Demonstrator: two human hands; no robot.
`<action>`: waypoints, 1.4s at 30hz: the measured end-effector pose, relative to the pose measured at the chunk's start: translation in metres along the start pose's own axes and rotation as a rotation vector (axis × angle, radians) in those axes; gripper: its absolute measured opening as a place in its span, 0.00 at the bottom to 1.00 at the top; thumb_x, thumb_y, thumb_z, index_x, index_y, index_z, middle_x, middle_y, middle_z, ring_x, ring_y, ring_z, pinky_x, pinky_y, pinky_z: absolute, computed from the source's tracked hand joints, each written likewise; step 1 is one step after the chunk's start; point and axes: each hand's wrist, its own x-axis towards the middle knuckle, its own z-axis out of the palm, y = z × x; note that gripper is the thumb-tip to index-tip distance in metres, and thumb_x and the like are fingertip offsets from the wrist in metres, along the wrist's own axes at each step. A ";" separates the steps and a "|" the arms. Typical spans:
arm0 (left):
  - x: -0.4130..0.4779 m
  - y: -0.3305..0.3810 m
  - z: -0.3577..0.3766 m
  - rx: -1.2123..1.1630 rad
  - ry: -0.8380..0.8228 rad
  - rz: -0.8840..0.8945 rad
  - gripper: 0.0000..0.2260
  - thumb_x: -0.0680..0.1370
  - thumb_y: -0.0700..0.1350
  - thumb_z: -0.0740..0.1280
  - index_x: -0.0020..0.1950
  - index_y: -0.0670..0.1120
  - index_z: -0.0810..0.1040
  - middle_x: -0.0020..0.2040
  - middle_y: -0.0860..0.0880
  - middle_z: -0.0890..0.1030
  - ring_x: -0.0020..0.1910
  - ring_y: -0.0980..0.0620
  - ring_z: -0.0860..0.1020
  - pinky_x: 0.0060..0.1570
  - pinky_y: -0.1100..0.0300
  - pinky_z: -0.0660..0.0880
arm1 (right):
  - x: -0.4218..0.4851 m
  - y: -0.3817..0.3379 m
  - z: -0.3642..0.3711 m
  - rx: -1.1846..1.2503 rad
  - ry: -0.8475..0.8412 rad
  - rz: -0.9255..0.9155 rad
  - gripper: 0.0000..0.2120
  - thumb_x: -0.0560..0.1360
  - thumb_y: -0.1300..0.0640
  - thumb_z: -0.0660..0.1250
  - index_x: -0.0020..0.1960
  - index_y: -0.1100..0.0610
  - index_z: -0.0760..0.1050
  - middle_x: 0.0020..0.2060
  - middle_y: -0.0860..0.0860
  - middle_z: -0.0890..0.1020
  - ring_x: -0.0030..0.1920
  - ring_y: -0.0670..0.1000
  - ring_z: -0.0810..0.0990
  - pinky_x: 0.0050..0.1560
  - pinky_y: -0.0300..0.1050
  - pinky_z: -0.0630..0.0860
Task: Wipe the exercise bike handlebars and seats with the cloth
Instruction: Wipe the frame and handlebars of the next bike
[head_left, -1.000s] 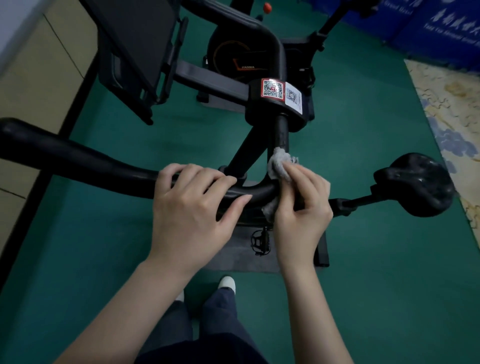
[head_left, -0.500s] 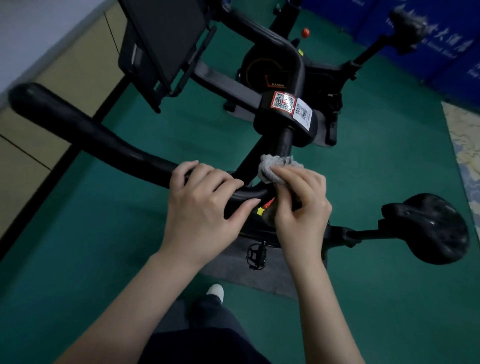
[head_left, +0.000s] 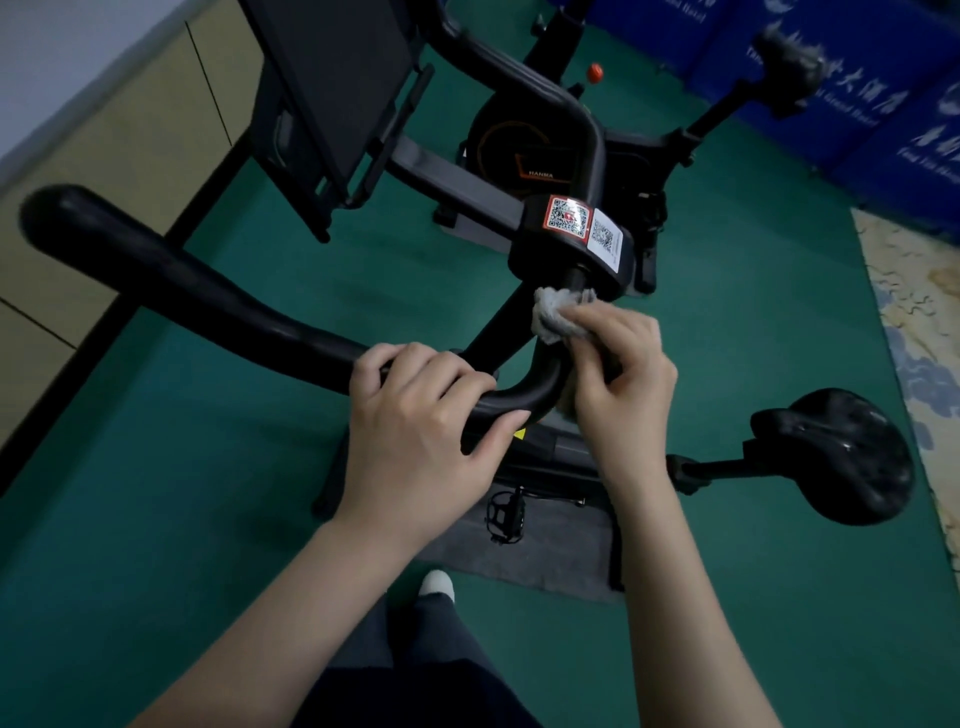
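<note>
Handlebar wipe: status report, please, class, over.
Left hand grips handlebar. Right hand pinches cloth against the bar's bend. Seat untouched; nothing blocking.

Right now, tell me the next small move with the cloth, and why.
Probably slide the cloth down round the bend of the handlebar toward the left hand. The right hand holds it high, just under the QR stickers; the left hand grips the handlebar beside it, the bend bare between them.
</note>
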 end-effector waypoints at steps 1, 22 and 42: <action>0.000 0.001 0.000 0.000 -0.004 -0.002 0.14 0.75 0.58 0.67 0.45 0.49 0.83 0.43 0.55 0.81 0.47 0.51 0.78 0.58 0.54 0.62 | -0.006 0.000 -0.002 0.010 -0.008 -0.019 0.10 0.75 0.66 0.67 0.52 0.56 0.83 0.48 0.35 0.76 0.54 0.48 0.76 0.58 0.32 0.69; -0.001 0.020 0.011 0.110 0.062 -0.155 0.14 0.75 0.58 0.65 0.43 0.49 0.83 0.41 0.54 0.81 0.46 0.51 0.77 0.67 0.54 0.58 | -0.003 0.030 0.033 0.864 0.170 0.737 0.08 0.79 0.64 0.62 0.54 0.55 0.77 0.53 0.56 0.82 0.56 0.54 0.80 0.62 0.50 0.75; -0.002 0.018 0.016 0.092 0.122 -0.142 0.15 0.76 0.58 0.65 0.43 0.48 0.83 0.41 0.54 0.80 0.46 0.51 0.76 0.67 0.54 0.58 | -0.041 0.009 0.006 1.286 -0.148 1.059 0.10 0.80 0.68 0.57 0.59 0.65 0.73 0.41 0.52 0.83 0.43 0.49 0.82 0.42 0.39 0.79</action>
